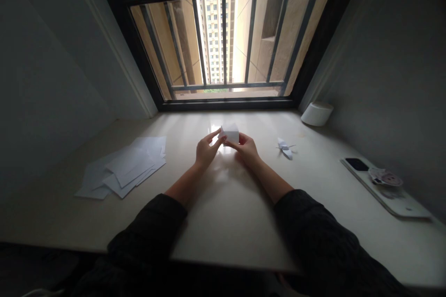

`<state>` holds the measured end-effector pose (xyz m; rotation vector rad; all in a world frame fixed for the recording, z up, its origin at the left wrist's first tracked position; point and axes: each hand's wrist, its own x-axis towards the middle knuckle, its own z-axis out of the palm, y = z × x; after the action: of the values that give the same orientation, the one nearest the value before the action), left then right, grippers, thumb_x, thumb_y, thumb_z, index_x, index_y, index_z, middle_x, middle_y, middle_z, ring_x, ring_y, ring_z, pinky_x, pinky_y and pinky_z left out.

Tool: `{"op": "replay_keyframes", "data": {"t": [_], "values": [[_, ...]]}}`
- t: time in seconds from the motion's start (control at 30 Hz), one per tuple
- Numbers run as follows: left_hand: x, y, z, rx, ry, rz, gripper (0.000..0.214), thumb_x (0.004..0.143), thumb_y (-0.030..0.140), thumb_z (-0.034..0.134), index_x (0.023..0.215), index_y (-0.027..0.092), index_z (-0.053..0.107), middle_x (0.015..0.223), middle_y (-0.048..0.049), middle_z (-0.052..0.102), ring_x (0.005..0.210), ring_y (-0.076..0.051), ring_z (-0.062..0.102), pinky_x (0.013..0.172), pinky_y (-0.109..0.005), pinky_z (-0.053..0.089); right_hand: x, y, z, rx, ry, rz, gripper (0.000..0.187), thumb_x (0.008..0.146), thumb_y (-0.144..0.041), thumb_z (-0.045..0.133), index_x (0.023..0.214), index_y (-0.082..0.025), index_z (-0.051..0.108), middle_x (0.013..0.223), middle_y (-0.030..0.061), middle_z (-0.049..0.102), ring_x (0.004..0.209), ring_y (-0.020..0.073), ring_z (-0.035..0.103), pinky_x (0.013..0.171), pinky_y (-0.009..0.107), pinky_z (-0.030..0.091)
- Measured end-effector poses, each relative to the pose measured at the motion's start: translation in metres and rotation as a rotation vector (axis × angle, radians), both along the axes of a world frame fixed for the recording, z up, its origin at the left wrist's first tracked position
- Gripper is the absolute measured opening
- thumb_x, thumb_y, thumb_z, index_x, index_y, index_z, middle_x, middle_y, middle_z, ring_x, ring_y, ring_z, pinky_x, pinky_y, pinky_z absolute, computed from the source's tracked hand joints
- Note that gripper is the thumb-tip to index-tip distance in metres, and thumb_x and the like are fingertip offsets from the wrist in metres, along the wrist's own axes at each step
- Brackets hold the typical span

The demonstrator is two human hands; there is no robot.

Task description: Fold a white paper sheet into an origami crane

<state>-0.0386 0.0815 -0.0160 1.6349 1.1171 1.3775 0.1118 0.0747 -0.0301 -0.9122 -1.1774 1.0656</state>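
Observation:
A small folded piece of white paper (230, 134) is held up between my two hands, over the middle of the sill. My left hand (208, 149) pinches its left edge between thumb and fingers. On the other side, my right hand (248, 149) grips the lower right part, its thumb reaching across the front toward my left thumb. The fingers behind the paper are partly hidden. To the right of my right hand lies a folded white paper crane (285, 148) with thin pointed ends.
Loose white paper sheets (128, 164) lie in an overlapping pile on the left. A phone (383, 190) with a round grip on its back rests at the right, and a white cylindrical object (317, 114) stands in the back right corner. A barred window (226, 100) closes the far side.

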Motion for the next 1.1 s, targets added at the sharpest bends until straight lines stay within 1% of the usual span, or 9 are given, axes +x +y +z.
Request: {"op": "replay_keyframes", "data": {"t": [0.13, 0.23, 0.47, 0.57, 0.67, 0.77, 0.83, 0.9, 1.1], "values": [[0.003, 0.003, -0.002, -0.095, -0.141, -0.103, 0.041, 0.068, 0.043, 0.071, 0.1, 0.017, 0.071, 0.102, -0.0101, 0.07, 0.097, -0.026, 0.064, 0.09, -0.04, 0.047, 0.003, 0.001, -0.003, 0.024, -0.142, -0.091, 0.042, 0.054, -0.045, 0.079, 0.086, -0.019, 0.07, 0.08, 0.0041, 0.07, 0.071, 0.0205, 0.063, 0.063, 0.033, 0.05], [0.005, 0.004, -0.004, -0.131, -0.207, -0.149, 0.04, 0.067, 0.041, 0.073, 0.098, 0.015, 0.071, 0.099, -0.0102, 0.071, 0.091, -0.024, 0.066, 0.085, -0.038, 0.048, 0.004, 0.0, -0.003, 0.074, -0.263, -0.148, 0.036, 0.057, -0.045, 0.076, 0.083, -0.02, 0.07, 0.076, 0.0021, 0.069, 0.068, 0.0181, 0.061, 0.062, 0.031, 0.048], [0.002, 0.007, -0.007, -0.041, -0.079, -0.093, 0.033, 0.075, 0.044, 0.064, 0.091, 0.016, 0.073, 0.088, -0.0052, 0.073, 0.08, -0.021, 0.065, 0.073, -0.03, 0.048, 0.001, -0.004, -0.001, 0.148, -0.398, -0.185, 0.033, 0.06, -0.048, 0.074, 0.076, -0.021, 0.065, 0.072, 0.0002, 0.065, 0.063, 0.0156, 0.055, 0.059, 0.029, 0.044], [-0.003, 0.008, -0.005, 0.033, 0.021, 0.005, 0.032, 0.079, 0.043, 0.06, 0.093, 0.017, 0.073, 0.088, -0.005, 0.073, 0.08, -0.021, 0.065, 0.072, -0.03, 0.048, 0.001, -0.005, -0.002, 0.168, -0.417, -0.194, 0.036, 0.062, -0.051, 0.072, 0.079, -0.021, 0.061, 0.072, 0.0005, 0.062, 0.063, 0.0156, 0.055, 0.059, 0.03, 0.045], [-0.01, 0.008, -0.001, 0.112, 0.214, 0.134, 0.028, 0.08, 0.041, 0.059, 0.096, 0.022, 0.073, 0.091, -0.0044, 0.073, 0.082, -0.022, 0.066, 0.073, -0.03, 0.047, 0.003, -0.006, 0.0, 0.24, -0.446, -0.347, 0.048, 0.061, -0.052, 0.073, 0.095, -0.022, 0.056, 0.086, 0.004, 0.061, 0.072, 0.0192, 0.057, 0.064, 0.034, 0.048], [-0.013, 0.005, 0.003, 0.156, 0.36, 0.208, 0.024, 0.081, 0.039, 0.059, 0.097, 0.026, 0.073, 0.093, -0.0037, 0.073, 0.085, -0.022, 0.066, 0.074, -0.03, 0.047, 0.004, -0.01, 0.005, 0.407, -0.565, -0.531, 0.063, 0.062, -0.05, 0.074, 0.114, -0.024, 0.051, 0.112, 0.0107, 0.053, 0.1, 0.0267, 0.053, 0.081, 0.043, 0.047], [-0.012, 0.003, 0.005, 0.164, 0.397, 0.222, 0.023, 0.081, 0.038, 0.059, 0.097, 0.028, 0.072, 0.095, -0.0029, 0.073, 0.086, -0.022, 0.067, 0.075, -0.031, 0.047, 0.004, -0.014, 0.01, 0.494, -0.685, -0.547, 0.061, 0.066, -0.048, 0.073, 0.119, -0.028, 0.051, 0.123, 0.0109, 0.047, 0.114, 0.0299, 0.044, 0.093, 0.048, 0.041], [-0.01, 0.0, 0.007, 0.169, 0.403, 0.209, 0.022, 0.082, 0.037, 0.06, 0.098, 0.029, 0.072, 0.097, -0.002, 0.072, 0.088, -0.022, 0.067, 0.077, -0.031, 0.048, 0.003, -0.017, 0.013, 0.541, -0.772, -0.533, 0.053, 0.07, -0.046, 0.071, 0.119, -0.032, 0.055, 0.129, 0.0087, 0.043, 0.121, 0.0309, 0.039, 0.099, 0.05, 0.036], [-0.008, 0.001, 0.004, 0.141, 0.266, 0.126, 0.024, 0.081, 0.037, 0.061, 0.1, 0.028, 0.071, 0.101, -0.0023, 0.071, 0.094, -0.023, 0.066, 0.082, -0.033, 0.049, 0.003, -0.016, 0.013, 0.587, -0.837, -0.498, 0.041, 0.07, -0.048, 0.071, 0.108, -0.036, 0.065, 0.13, 0.0049, 0.045, 0.122, 0.0305, 0.038, 0.103, 0.05, 0.033]]}}
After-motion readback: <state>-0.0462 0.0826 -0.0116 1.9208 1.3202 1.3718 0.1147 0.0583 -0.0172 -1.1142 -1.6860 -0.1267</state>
